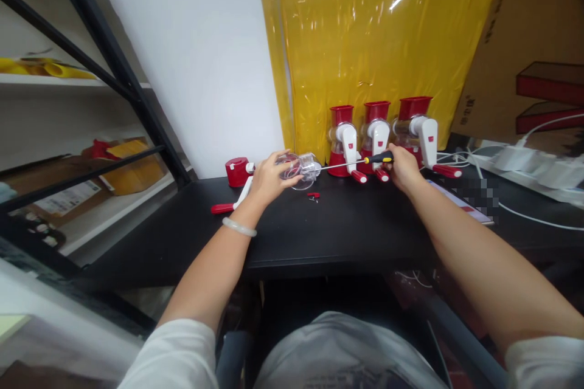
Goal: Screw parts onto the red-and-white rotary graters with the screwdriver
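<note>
Holding a clear plastic housing [309,168] in the left hand [268,181], with fingers around its left end, and a screwdriver [378,158] by its yellow-and-black handle in the right hand [404,169]. Situated between both hands, above the far part of the black table [319,234], well left of the right hand. Pointing the shaft left at the housing's right end; impossible to tell whether touching. Lying just nearer: a small red piece [313,195].

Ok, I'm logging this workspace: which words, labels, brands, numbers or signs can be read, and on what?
Nothing reads clearly enough to quote.
Carton at right: small characters, too blurred to read.
White label on the shelved box: too small.
Shirt: print at the bottom edge, too blurred.
Flat item at right: partly pixelated, nothing legible.
</note>
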The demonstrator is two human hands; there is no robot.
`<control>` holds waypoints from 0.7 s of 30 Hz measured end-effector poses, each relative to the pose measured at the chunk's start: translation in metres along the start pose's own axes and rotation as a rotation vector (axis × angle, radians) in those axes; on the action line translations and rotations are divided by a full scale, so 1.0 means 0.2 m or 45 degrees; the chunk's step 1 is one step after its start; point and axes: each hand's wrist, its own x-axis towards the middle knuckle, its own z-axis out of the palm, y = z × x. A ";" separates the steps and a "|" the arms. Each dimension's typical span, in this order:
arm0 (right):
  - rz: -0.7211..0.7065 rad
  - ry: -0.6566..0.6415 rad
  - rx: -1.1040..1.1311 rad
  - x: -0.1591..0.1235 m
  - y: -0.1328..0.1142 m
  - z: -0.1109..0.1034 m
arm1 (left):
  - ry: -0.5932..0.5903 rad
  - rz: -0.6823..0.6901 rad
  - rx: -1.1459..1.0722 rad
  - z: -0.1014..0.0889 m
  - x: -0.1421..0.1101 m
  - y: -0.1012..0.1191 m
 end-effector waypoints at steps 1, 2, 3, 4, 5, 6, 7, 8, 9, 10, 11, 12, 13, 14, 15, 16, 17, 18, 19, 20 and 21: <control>0.004 -0.009 0.036 -0.01 0.00 0.01 | 0.002 0.005 0.004 0.00 0.00 0.00; 0.008 -0.009 0.064 -0.01 -0.01 0.02 | 0.005 0.009 0.008 0.00 0.00 0.00; 0.011 -0.001 0.087 -0.02 -0.01 0.02 | 0.007 0.013 0.013 0.00 0.00 0.00; 0.014 0.012 0.105 -0.02 -0.02 0.03 | 0.007 0.014 0.021 0.00 0.00 0.00; 0.019 0.024 0.117 -0.02 -0.02 0.03 | 0.006 0.014 0.029 0.00 0.00 0.00; 0.031 0.036 0.124 -0.02 -0.02 0.04 | 0.002 0.014 0.035 -0.01 0.01 0.00; 0.044 0.041 0.127 -0.02 -0.02 0.04 | -0.003 0.016 0.038 -0.01 0.01 0.00; 0.053 0.040 0.129 -0.02 -0.02 0.04 | -0.009 0.018 0.037 -0.01 0.01 0.01; 0.058 0.036 0.131 -0.01 -0.02 0.04 | -0.017 0.019 0.034 -0.02 0.01 0.01; 0.058 0.032 0.133 -0.01 -0.02 0.04 | -0.025 0.019 0.031 -0.02 0.01 0.01; 0.055 0.030 0.137 -0.01 -0.02 0.04 | -0.030 0.020 0.031 -0.03 0.01 0.01; 0.051 0.030 0.142 -0.01 -0.02 0.03 | -0.031 0.022 0.035 -0.03 0.02 0.01; 0.048 0.035 0.147 -0.01 -0.02 0.03 | -0.029 0.026 0.041 -0.03 0.02 0.01; 0.049 0.042 0.151 -0.01 -0.02 0.03 | -0.023 0.033 0.049 -0.03 0.02 0.01; 0.051 0.047 0.156 -0.01 -0.02 0.03 | -0.016 0.040 0.057 -0.04 0.02 0.01; 0.053 0.052 0.161 -0.01 -0.02 0.03 | -0.011 0.045 0.064 -0.04 0.02 0.01; 0.055 0.056 0.166 -0.01 -0.02 0.03 | -0.010 0.047 0.071 -0.04 0.02 0.02; 0.056 0.060 0.169 -0.01 -0.02 0.03 | -0.012 0.048 0.078 -0.04 0.03 0.02; 0.056 0.061 0.170 -0.01 -0.02 0.03 | -0.017 0.048 0.085 -0.05 0.03 0.02; 0.058 0.062 0.170 -0.01 -0.02 0.03 | -0.023 0.050 0.092 -0.05 0.03 0.02; 0.057 0.062 0.167 -0.01 -0.01 0.03 | -0.028 0.055 0.101 -0.06 0.03 0.03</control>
